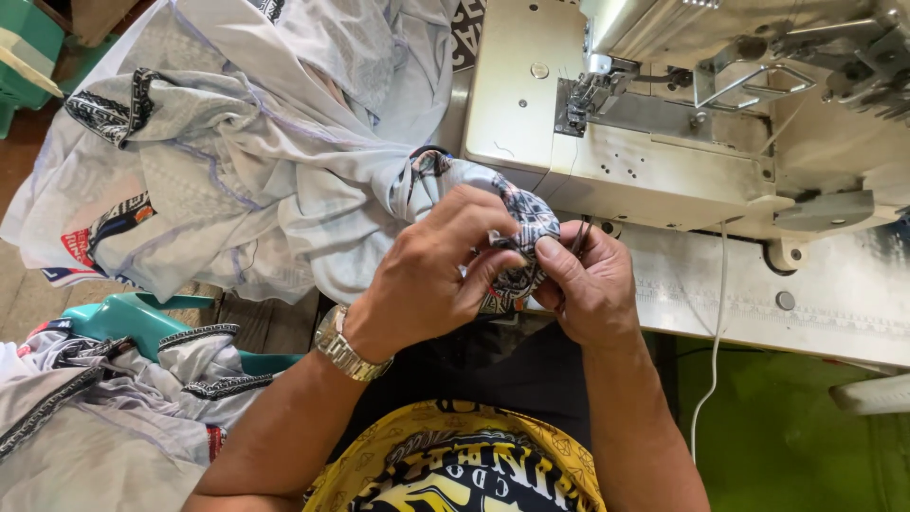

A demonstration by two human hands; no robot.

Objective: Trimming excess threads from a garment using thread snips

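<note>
Both hands met just in front of the person's chest, closed on the same small bunch of cloth. The left hand [427,270], with a silver metal link watch [346,346] on its wrist, curled over the patterned black-and-grey printed cuff of a pale grey garment [519,223]; its thumb and fingers were pressed together, pinching the folded edge of that cuff. The right hand [588,284] faced it from the other side, thumb laid flat against the same edge and fingers folded behind, so the cuff was squeezed between the two hands. A thin dark tool, perhaps a thread snip [578,237], stuck up between the right fingers; what it was exactly could not be told.

From the grip the pale grey garment trailed up and away to the left, spreading into a large crumpled heap of light jersey fabric [246,142] with dark patterned trims. Just beyond the grip, up and to the right, stood a cream-coloured industrial sewing machine [607,142], its needle area near the knuckles but apart from them. A white cord [716,322] hung down to the right of the right hand. Below and left of the grip, a teal plastic stool [142,313] carried more pale garments [114,398]. A green plastic crate [24,52] sat far off at the upper left.
</note>
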